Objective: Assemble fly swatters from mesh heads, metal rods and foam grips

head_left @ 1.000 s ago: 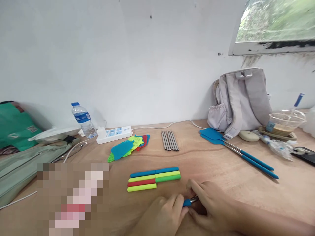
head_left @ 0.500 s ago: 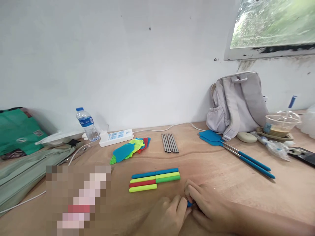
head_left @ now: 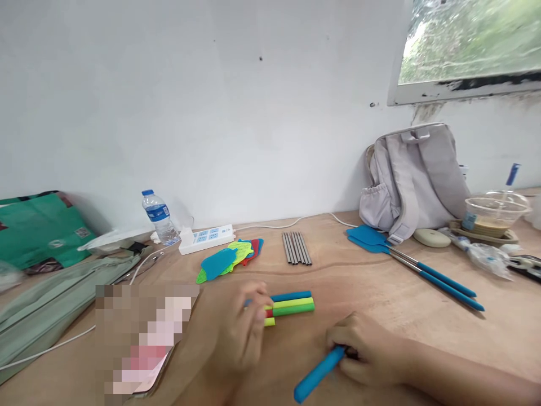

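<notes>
Blue swatter head lies beyond left hand, blurred, half-curled over the coloured handles; cannot tell whether it grips one. A careless brush could scatter that row. Single blue handle slants leftward from right hand's closed grip, inner end hidden; slack hold might let it slip.

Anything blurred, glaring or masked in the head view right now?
In the head view, the left hand looks smeared, while the right hand and blue handle look crisper; the window is bright; a pixelated patch masks part of the lower left.
</notes>
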`<state>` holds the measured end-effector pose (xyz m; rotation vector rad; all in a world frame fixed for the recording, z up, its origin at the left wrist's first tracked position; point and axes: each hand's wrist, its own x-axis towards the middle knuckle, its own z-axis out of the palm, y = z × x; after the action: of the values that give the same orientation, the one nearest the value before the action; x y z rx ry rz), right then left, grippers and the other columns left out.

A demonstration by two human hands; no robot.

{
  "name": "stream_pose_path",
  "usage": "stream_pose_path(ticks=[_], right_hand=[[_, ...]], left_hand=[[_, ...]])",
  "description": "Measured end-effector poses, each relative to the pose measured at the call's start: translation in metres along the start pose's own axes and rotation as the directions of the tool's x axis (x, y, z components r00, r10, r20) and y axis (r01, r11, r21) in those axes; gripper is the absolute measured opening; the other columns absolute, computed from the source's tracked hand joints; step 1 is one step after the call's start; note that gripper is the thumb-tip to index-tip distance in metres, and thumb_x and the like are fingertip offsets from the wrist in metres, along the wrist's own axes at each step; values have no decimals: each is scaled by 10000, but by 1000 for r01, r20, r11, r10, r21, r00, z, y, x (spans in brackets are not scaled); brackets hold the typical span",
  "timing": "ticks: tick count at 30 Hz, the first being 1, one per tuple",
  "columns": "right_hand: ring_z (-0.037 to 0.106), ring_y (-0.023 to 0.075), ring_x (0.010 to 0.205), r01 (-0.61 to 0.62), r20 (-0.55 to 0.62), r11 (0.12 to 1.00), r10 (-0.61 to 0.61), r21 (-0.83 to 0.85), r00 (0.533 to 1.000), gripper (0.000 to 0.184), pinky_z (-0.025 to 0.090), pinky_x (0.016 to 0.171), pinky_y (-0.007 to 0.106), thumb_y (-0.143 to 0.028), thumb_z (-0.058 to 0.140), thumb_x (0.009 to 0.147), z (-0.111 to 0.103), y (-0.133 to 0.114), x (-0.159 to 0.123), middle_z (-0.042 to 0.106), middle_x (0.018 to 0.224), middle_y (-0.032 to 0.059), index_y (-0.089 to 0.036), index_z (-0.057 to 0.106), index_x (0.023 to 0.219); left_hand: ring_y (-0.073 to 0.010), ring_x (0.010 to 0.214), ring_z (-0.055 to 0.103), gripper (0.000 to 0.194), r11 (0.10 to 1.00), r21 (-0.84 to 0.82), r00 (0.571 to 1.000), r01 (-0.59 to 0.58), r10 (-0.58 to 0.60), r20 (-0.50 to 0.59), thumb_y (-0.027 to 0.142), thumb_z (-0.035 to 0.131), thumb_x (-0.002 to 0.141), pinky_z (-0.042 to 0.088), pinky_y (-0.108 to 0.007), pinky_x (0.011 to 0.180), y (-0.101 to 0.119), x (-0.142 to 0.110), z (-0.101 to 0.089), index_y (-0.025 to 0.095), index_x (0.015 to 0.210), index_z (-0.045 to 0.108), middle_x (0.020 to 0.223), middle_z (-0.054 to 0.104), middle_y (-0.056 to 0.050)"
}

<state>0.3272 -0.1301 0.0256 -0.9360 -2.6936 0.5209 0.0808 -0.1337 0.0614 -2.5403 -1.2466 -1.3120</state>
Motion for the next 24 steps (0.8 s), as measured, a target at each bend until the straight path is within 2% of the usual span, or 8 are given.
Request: stream_pose_path(ticks=[4, 6, 8, 10, 14, 18, 20, 24], right_hand=[[481, 123, 512, -68, -62, 996, 64, -58, 996, 91, 312, 504, 224, -113, 430, 621, -1, 8, -1, 543, 559, -20, -204, 427, 620], [482, 130, 514, -76, -71, 994, 70, -80, 995, 90, 310, 504, 230, -117, 430, 624, -2, 11, -2, 545, 557, -11, -203, 415, 605], [490, 136, 523, -55, -70, 996, 50, -76, 996, 86, 318, 515, 235, -119, 430, 632, -4, 13, -3, 557, 573, 0, -202, 421, 609], [511, 145, 555, -11, -76, 999, 8, -48, 997, 87, 334, 538, 240, -117, 427, 646, -5, 15, -4, 579, 617, 13, -200, 451, 644], [536, 156, 612, 83, -120, 996, -80, 14, 989, 180, 348, 569, 243, -93, 407, 676, -9, 17, -5, 603, 696, 30, -199, 518, 770], [517, 149, 595, 89, -187, 994, -75, 68, 980, 216, 345, 562, 238, -63, 396, 666, -10, 19, -5, 580, 673, 20, -201, 510, 785], [494, 146, 579, 62, -207, 994, -42, 88, 977, 183, 338, 553, 237, -65, 396, 672, -9, 20, -4, 549, 640, 10, -203, 490, 747], [456, 139, 567, 6, -227, 989, 29, 150, 974, 155, 328, 558, 243, -77, 403, 690, -6, 22, -5, 505, 621, -5, -205, 480, 733]], left_hand=[[-232, 1034, 484, 272, 935, 265, 968, 234, -199, -150, 235, 280, 907, 412, -422, 908, -52, 8, -7, 189, 888, 547, 1053, 431, -99], [-273, 1036, 486, 307, 842, 441, 950, 310, -285, -123, 227, 286, 895, 412, -459, 903, -74, 9, -4, 140, 877, 580, 1072, 441, -142], [-304, 1058, 485, 309, 742, 580, 923, 338, -382, -48, 167, 309, 867, 407, -478, 899, -87, 8, 1, 112, 908, 611, 1118, 454, -175], [-319, 1103, 471, 318, 693, 638, 896, 335, -445, 12, 104, 337, 829, 396, -472, 914, -95, 5, 5, 106, 957, 629, 1172, 460, -186], [-339, 1160, 451, 360, 672, 659, 861, 339, -504, 70, 74, 354, 802, 376, -473, 938, -101, 2, 7, 98, 1023, 638, 1262, 467, -194], [-305, 1097, 528, 421, 680, 653, 825, 333, -545, 147, 62, 335, 797, 422, -424, 899, -107, 1, 5, 98, 1113, 610, 1260, 521, -173], [-280, 1091, 537, 436, 692, 644, 823, 326, -543, 166, 64, 316, 805, 422, -393, 909, -109, 0, 5, 94, 1142, 592, 1278, 520, -148], [-284, 1071, 537, 424, 707, 633, 840, 316, -519, 161, 99, 305, 829, 409, -396, 918, -109, 0, 7, 61, 1148, 582, 1284, 516, -149]])
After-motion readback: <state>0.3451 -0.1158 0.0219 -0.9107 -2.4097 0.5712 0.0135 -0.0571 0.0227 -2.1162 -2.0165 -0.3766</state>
